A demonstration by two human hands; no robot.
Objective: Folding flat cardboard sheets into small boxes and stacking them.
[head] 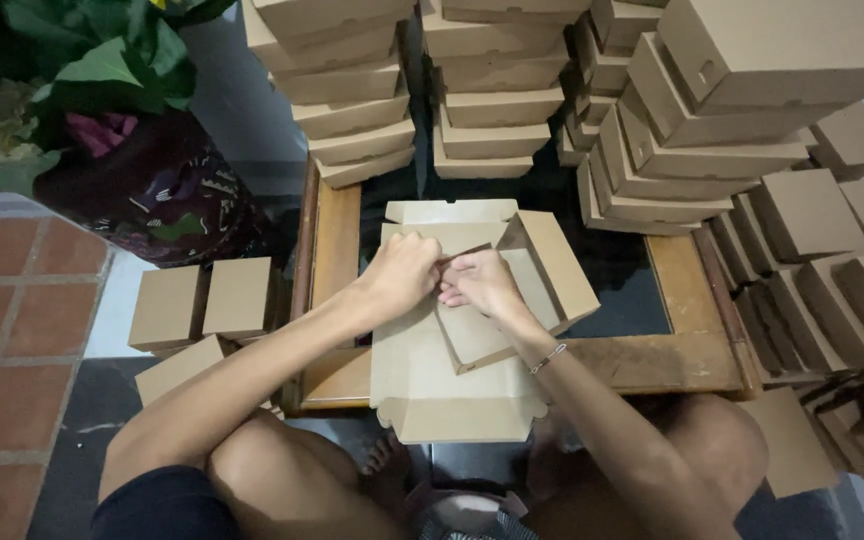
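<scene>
Flat brown cardboard box blank [432,370] lies on the low wooden-framed worktop with a dark inset [692,345], its near edge hanging over the frame toward the person's bare knees, one side wall already folded up on the right. Both hands meet over its middle: the left hand [402,272] is curled shut with fingertips pinching a small corner flap, and the right hand [480,283], a thin bracelet at its wrist, pinches the same flap from the other side, so each grip is closed on the blank. Thin card like this looks light and stiff along its panels but ready to bend only at the scored creases; it would likely crease or tear if pulled hard, so the sensible hold is close to the fold lines and tabs, as the fingers have it. Just left of the worktop, small closed brown cardboard boxes [202,300] sit on the floor beside red floor tiles [22,300]. Farther off, tall stacks of finished brown boxes [492,90] crowd the far edge and the right side, and a green leafy plant in a dark patterned pot [122,120] stands at the far left.
</scene>
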